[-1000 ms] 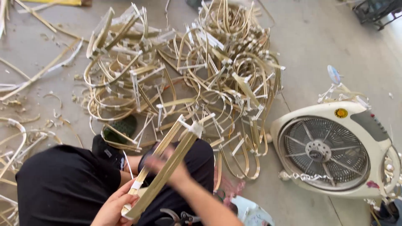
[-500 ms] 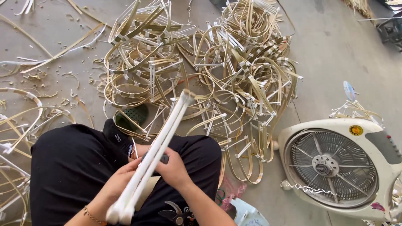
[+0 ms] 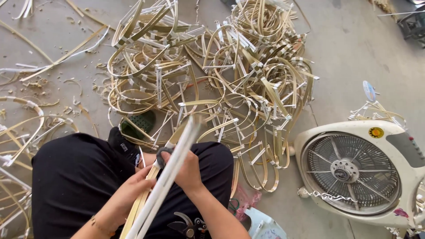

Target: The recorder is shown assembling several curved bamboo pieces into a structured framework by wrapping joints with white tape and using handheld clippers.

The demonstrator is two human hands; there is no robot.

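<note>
While my left hand point(image 3: 128, 197) grips the pale strips point(image 3: 170, 170) low, my right hand point(image 3: 188, 170) clasps them higher, steadying them over my lap.

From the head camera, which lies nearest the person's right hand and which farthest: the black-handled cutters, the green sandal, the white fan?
From the right hand:
1. Black-handled cutters, just below it on the lap.
2. Green sandal, up and to the left, by the knee.
3. White fan, far off to the right on the floor.

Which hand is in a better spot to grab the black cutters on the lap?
Probably the right hand. The cutters lie just below it, beside its forearm. The left hand sits across the bundle of strips, steadying it.
</note>
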